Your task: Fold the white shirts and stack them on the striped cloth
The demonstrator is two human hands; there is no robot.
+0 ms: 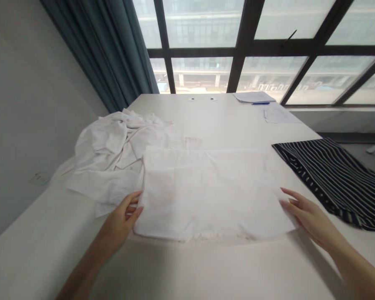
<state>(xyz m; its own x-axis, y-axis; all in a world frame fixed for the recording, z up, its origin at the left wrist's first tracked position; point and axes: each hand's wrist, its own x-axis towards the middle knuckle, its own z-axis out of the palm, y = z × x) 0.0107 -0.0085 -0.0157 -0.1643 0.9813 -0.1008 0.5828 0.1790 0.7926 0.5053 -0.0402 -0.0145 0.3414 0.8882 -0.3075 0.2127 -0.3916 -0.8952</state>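
Head view: folded white cloth held by its two side edges

The folded white cloth (206,191) is laid out in the near middle of the white table (190,271), with its long sides running across. Its left edge is pinched by the left hand (117,223): the fingers are curled, and only a narrow gap is left between thumb and fingertips, with the fabric caught there. The right edge is held likewise by the right hand (312,218), its thumb and forefinger drawn close together on the fabric. Whether the cloth is raised from the tabletop cannot be told.

On the left of the table, a crumpled heap of white clothes (112,141) is piled just beside the cloth. On the right, a dark striped cloth (340,179) is spread, well apart from the heap. Near the far right corner, a stack of papers (254,96) is placed, with a blue pen (261,103) by its near edge. Beyond the table, a dark-framed window (203,25) is flanked by a blue curtain (112,41).
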